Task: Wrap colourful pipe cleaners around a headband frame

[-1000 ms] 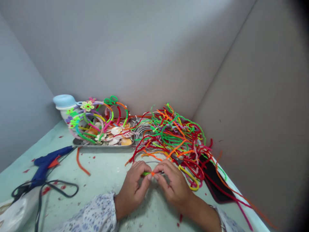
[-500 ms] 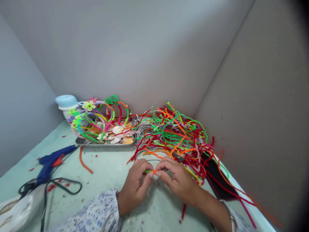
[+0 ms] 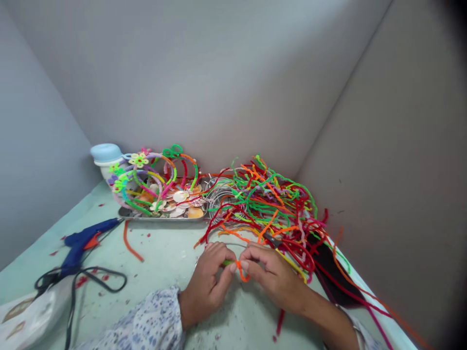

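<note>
Orange fuzzy strip (image 3: 244, 277) now bulges in small loop below fingertips; half a second ago only compact orange bit showed there. Left hand (image 3: 209, 277) pinches green piece (image 3: 228, 262) between thumb and forefinger; right hand (image 3: 275, 274) pinches orange fuzzy strip, just beside. Thin grey band (image 3: 233, 244) arcs behind both hands. Scissors (image 3: 294, 266) near right hand, by tangled fuzzy stems (image 3: 270, 194). Farther left, metal tray (image 3: 164, 220) with shells (image 3: 180, 196); blue glue gun (image 3: 78, 248) on table (image 3: 164, 262).

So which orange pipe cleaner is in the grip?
The looped one pinched between left hand and right hand; others lie in the tangled pile or loose on the table.
</note>
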### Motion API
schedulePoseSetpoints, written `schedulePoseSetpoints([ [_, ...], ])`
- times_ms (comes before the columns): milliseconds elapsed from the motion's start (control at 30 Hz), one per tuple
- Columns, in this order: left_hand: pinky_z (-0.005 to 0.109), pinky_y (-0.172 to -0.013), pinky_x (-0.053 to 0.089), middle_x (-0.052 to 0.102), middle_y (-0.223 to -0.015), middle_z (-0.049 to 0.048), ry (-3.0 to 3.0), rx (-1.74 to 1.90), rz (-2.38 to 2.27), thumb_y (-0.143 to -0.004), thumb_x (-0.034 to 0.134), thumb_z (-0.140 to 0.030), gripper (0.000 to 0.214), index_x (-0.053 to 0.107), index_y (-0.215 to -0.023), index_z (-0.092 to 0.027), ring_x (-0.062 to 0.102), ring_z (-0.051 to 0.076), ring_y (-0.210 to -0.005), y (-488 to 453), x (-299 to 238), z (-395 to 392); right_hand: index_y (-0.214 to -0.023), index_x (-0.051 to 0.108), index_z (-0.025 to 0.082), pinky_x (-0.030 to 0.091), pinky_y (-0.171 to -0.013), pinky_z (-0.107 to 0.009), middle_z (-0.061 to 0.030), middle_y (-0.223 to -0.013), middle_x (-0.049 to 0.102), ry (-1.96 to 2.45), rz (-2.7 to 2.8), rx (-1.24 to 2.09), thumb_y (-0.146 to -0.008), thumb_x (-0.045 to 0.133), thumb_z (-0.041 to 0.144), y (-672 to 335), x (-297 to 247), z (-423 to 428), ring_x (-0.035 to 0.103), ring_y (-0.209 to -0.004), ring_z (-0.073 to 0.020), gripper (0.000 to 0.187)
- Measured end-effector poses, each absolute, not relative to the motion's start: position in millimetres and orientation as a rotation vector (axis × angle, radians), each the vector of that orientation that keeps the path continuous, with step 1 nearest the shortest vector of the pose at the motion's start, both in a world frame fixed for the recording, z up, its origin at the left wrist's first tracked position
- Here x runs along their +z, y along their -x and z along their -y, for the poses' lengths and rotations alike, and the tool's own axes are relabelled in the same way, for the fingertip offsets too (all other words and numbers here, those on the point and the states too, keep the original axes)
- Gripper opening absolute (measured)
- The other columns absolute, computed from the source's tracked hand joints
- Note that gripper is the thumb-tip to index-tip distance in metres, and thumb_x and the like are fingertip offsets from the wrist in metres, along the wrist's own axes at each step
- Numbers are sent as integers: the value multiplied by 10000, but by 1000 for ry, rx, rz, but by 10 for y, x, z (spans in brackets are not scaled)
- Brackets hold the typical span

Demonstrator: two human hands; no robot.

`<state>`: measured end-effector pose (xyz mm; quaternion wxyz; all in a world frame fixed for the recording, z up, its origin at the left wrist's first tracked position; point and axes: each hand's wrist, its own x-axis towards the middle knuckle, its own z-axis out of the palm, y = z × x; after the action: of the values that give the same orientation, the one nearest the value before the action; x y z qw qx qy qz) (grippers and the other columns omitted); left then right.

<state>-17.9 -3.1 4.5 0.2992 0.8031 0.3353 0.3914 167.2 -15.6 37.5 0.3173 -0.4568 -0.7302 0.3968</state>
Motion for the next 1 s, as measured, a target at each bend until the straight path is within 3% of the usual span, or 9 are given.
schedulePoseSetpoints([
  [367,326,-751,340,516,-791,27,-2107,1042,-894,-933,404,-235,157,518,-845,-171,487,181,-786,173,36,26,-746,605,179,382,-725,-251,11,-776,583,1214,2031,910,-924,484,201,-1668,415,143,538,-774,-136,216],
  [667,322,-743,346,487,-765,24,-2116,1087,-872,-930,397,-230,170,521,-833,-165,479,179,-764,175,74,65,-696,546,174,362,-639,-234,32,-695,502,1196,1943,1021,-918,485,237,-1647,410,175,483,-677,-118,239],
  [1000,328,-749,358,526,-810,36,-2091,1070,-893,-925,402,-243,153,525,-869,-171,500,189,-790,174,58,58,-706,546,183,364,-670,-258,21,-716,538,1184,2079,737,-927,491,221,-1639,360,155,502,-720,-136,231],
])
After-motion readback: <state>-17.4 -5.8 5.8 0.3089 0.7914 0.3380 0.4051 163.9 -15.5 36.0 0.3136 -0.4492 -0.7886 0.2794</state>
